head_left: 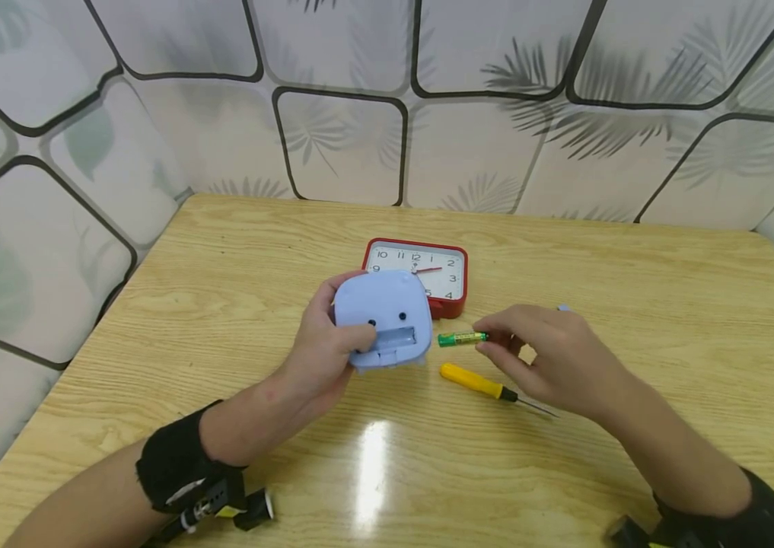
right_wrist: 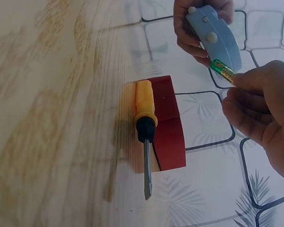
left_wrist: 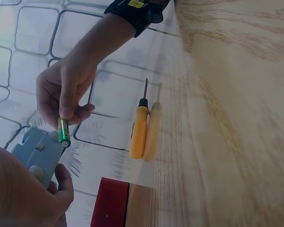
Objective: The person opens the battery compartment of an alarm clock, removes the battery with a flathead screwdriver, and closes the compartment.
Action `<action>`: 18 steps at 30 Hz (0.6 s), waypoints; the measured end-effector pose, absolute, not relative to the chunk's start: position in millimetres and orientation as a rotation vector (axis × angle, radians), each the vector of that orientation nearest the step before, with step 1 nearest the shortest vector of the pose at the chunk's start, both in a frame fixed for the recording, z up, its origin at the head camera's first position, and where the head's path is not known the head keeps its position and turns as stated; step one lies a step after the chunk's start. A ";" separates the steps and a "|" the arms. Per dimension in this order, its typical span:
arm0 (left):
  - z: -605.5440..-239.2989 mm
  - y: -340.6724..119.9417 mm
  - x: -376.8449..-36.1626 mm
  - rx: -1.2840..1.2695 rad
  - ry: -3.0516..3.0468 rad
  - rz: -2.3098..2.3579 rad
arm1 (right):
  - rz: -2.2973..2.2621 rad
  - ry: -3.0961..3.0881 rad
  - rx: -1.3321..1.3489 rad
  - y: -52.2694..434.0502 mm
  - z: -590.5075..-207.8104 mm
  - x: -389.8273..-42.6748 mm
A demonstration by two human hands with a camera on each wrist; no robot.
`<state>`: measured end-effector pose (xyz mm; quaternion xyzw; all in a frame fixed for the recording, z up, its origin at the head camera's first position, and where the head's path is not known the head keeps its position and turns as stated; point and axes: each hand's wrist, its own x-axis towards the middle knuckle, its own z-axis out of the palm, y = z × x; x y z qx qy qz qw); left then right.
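My left hand [head_left: 321, 346] grips a pale blue clock [head_left: 382, 320] with its back toward me, above the wooden table [head_left: 222, 304]; the thumb lies beside the uncovered battery slot [head_left: 393, 337]. My right hand [head_left: 551, 358] pinches a green battery [head_left: 462, 339] by one end, its free end just right of the blue clock. In the left wrist view the battery [left_wrist: 63, 132] nearly touches the clock [left_wrist: 38, 153]. The right wrist view shows the battery [right_wrist: 222, 71] against the clock's edge [right_wrist: 215, 35].
A yellow-handled screwdriver [head_left: 489, 387] lies on the table beneath the right hand, tip pointing right. A red square clock [head_left: 424, 274] lies face up behind the blue one. Patterned panels wall the table at back and left.
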<state>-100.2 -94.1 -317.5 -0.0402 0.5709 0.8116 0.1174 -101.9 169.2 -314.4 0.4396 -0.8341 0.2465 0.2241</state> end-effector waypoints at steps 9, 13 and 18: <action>-316.9 -93.1 -98.5 -0.073 1.649 2.354 | 0.505 -2.789 0.983 171.9 -313.9 -103.5; -317.1 -93.0 -98.9 -0.063 1.650 2.335 | 0.482 -2.900 0.916 174.2 -316.0 -107.9; -316.9 -93.4 -98.9 -0.055 1.658 2.314 | 0.471 -2.971 0.882 175.5 -317.3 -110.8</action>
